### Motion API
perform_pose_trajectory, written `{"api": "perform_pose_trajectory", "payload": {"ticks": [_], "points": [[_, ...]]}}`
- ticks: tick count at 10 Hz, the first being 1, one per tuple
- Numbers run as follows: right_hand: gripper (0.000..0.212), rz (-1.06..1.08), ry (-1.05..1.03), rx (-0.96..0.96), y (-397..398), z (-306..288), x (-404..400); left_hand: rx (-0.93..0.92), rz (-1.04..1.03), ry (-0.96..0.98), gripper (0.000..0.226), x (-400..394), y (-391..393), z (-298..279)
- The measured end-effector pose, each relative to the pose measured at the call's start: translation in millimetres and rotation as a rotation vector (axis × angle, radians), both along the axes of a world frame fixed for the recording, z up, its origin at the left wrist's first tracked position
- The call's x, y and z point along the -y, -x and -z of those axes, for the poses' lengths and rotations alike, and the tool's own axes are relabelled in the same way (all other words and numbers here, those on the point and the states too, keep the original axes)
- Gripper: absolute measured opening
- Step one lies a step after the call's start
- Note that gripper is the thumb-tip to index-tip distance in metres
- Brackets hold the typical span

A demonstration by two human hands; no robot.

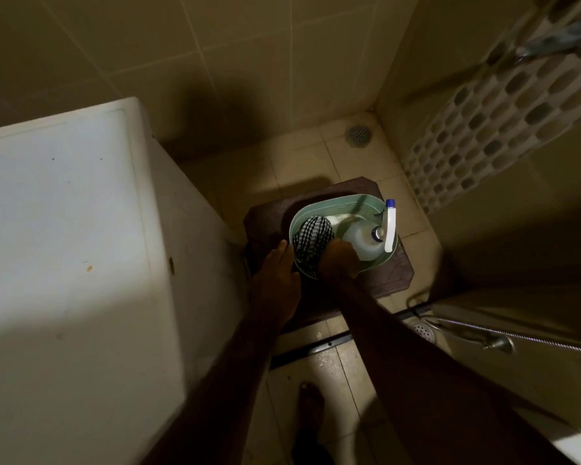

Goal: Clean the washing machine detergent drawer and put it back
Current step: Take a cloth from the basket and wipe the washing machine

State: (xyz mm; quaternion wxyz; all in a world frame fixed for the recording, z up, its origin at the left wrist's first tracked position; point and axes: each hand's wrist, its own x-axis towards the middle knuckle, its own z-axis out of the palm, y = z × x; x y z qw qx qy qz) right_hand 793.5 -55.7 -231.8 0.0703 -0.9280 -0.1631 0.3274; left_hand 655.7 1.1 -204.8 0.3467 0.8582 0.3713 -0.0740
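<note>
Your right hand (337, 260) reached into the basket (366, 204), grip hidden; your left hand (277, 273) lay flat and unclenched against its rim. Inside: checked cloth (312, 241), spray bottle (369, 241), no legible label. Drawer not identifiable.

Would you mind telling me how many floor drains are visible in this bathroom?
2. One floor drain sits in the far corner of the tiled floor; a second drain lies nearer, by the shower hose. Dark areas may hide others.
</note>
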Motion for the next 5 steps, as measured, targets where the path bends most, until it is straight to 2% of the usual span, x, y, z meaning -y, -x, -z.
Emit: {"api": "perform_pose_trajectory", "payload": {"ticks": [1, 2, 3, 4, 5], "points": [[0.033, 0.039, -0.029, 0.025, 4, -13, 0, -0.002, -0.002, 0.016, 0.062, -1, 0, -3], [0.027, 0.047, -0.090, 0.220, 11, -13, 2, 0.008, -0.008, 0.050, 0.059, -3, -2, -14], [0.023, 0.002, -0.119, 0.156, 17, -27, 11, 0.039, -0.066, 0.067, 0.057, -3, -1, -28], [0.030, -0.047, -0.322, 0.165, 28, -57, 15, 0.082, -0.264, 0.107, 0.052, 0, 0, -51], [0.033, 0.007, -0.472, 0.271, 41, -84, 21, 0.112, -0.441, 0.239, 0.054, -2, 3, -70]]}}
